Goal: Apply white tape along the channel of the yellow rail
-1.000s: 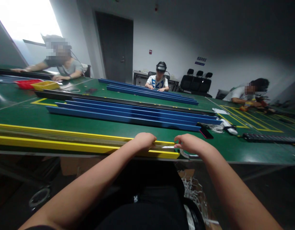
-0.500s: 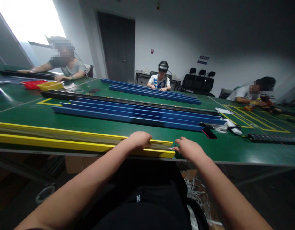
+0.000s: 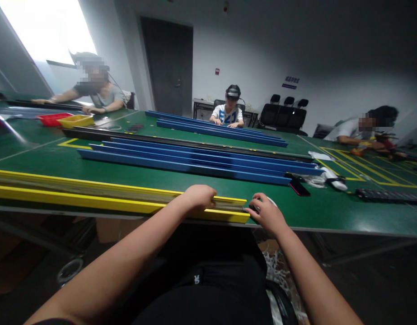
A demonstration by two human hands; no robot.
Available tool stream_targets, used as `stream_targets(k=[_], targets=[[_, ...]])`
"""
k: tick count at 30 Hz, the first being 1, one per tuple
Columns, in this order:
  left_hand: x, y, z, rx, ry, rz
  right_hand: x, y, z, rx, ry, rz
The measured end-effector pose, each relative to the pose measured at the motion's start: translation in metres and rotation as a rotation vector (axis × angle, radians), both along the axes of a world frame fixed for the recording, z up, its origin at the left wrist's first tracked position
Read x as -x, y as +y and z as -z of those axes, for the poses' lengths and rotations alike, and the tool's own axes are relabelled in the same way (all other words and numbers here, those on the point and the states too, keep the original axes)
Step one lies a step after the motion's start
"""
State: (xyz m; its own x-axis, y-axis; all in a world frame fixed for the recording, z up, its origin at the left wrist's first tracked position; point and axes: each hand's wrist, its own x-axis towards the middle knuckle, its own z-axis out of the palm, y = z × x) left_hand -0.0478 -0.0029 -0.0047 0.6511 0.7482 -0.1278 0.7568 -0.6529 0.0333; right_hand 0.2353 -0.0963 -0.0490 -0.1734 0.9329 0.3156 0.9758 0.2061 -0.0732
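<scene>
A long yellow channel [image 3: 127, 203] lies along the near edge of the green table [image 3: 330, 212]. My left hand [image 3: 200, 197] is over the channel near its right end, fingers curled down into it; what they hold, if anything, is hidden. Just past that right end is my right hand [image 3: 266, 211], its fingers bent and apart from one another around a dark, roundish object that shows between them. A thin pale piece sits at the channel's end by the right fingertips.
Blue channels [image 3: 184, 164] and a black bar [image 3: 127, 136] lie beyond. A phone [image 3: 299, 187], a white device [image 3: 335, 180] and a black strip [image 3: 387, 196] are at right. Red [image 3: 51, 119] and yellow trays [image 3: 75, 121] stand at left. Three people sit around the table.
My right hand has turned and its fingers have curled more, with a dark roundish object now visible by them. My left hand stays on the channel. The whole view has shifted slightly.
</scene>
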Motion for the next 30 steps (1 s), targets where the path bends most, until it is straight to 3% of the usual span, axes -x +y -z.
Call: stream_targets(k=[11,30], targets=[[-0.012,-0.001,-0.006,0.009,0.024,0.014,-0.001,0.003,0.002,-0.026,0.102,-0.049],[-0.070,-0.009,-0.006,0.042,0.008,0.056,-0.004,0.003,0.004,-0.017,0.134,-0.057]])
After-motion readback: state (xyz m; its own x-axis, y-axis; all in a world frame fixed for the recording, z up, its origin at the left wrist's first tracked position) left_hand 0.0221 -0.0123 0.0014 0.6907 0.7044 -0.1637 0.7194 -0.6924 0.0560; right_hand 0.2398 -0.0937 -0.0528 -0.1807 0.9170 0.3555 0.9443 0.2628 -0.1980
